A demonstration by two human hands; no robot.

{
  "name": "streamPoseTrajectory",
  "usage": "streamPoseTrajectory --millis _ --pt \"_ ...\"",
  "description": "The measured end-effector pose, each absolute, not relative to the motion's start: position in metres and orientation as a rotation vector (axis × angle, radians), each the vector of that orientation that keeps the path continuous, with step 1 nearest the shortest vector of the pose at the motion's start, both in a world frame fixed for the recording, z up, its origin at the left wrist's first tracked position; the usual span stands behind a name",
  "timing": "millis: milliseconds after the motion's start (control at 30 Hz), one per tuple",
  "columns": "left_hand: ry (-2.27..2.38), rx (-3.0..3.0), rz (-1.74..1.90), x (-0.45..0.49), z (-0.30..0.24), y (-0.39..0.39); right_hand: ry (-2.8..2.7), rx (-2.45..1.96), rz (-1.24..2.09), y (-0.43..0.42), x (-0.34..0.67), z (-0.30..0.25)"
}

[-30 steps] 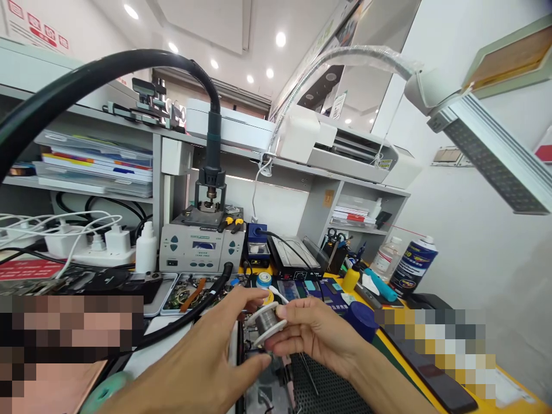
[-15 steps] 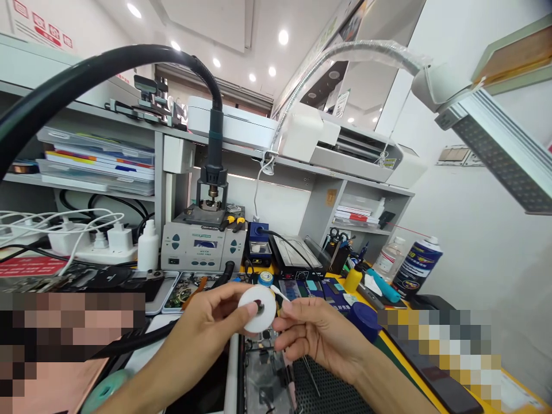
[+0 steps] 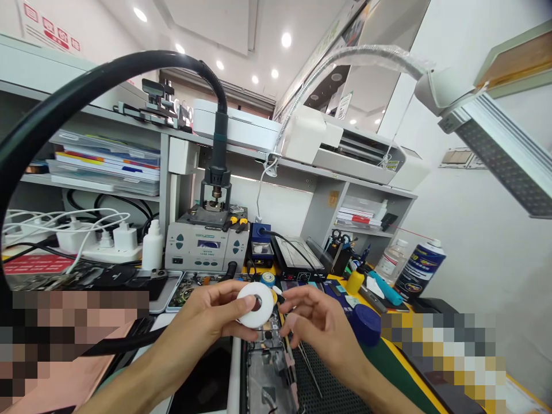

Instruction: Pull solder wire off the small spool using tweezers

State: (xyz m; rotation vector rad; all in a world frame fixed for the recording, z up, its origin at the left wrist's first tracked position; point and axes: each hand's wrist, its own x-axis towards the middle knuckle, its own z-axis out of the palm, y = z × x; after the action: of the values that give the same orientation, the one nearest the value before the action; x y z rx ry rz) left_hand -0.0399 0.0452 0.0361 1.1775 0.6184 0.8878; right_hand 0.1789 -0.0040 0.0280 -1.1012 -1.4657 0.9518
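My left hand (image 3: 219,313) pinches a roll of white tape (image 3: 244,317) between thumb and fingers, its round hole facing me. A short loose end (image 3: 277,291) sticks out at the roll's upper right. Close beside that end is my right hand (image 3: 313,319), its fingers curved and apart with nothing visible between them. Below both hands lies an opened phone (image 3: 267,374) with its inner parts showing. Thin metal tweezers (image 3: 313,374) rest on the black perforated mat (image 3: 332,391) under my right hand, their upper part hidden by it.
A hot-air station (image 3: 207,247) stands behind the hands, its black hose (image 3: 129,60) arching at left. A soldering iron stand (image 3: 261,244) is beside it. At right are a blue round container (image 3: 364,324), a yellow bottle (image 3: 354,282) and a spray can (image 3: 420,270). A lamp (image 3: 500,149) hangs overhead.
My right hand's fingers have spread and come off the tape's loose end, which they pinched before. The left hand still holds the roll, shifted slightly left. The view has tilted a little.
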Motion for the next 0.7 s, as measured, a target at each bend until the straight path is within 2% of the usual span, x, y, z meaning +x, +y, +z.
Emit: streamPoseTrajectory --millis 133,267,533,700 --pt "0.618 1.181 0.838 -0.0383 0.0340 0.0447 -1.641 -1.124 0.571 -0.0074 0.1716 0.0224" --pt "0.617 1.140 0.772 -0.0374 0.0322 0.0438 -1.731 -1.124 0.423 -0.0061 0.1693 0.0228" --pt "0.602 0.847 0.670 -0.0342 0.0373 0.0388 -1.649 -1.202 0.616 -0.0034 0.1721 0.0188" --pt "0.440 0.739 0.669 -0.0372 0.0346 0.0394 -1.525 -1.222 0.806 -0.0005 0.1710 0.0198"
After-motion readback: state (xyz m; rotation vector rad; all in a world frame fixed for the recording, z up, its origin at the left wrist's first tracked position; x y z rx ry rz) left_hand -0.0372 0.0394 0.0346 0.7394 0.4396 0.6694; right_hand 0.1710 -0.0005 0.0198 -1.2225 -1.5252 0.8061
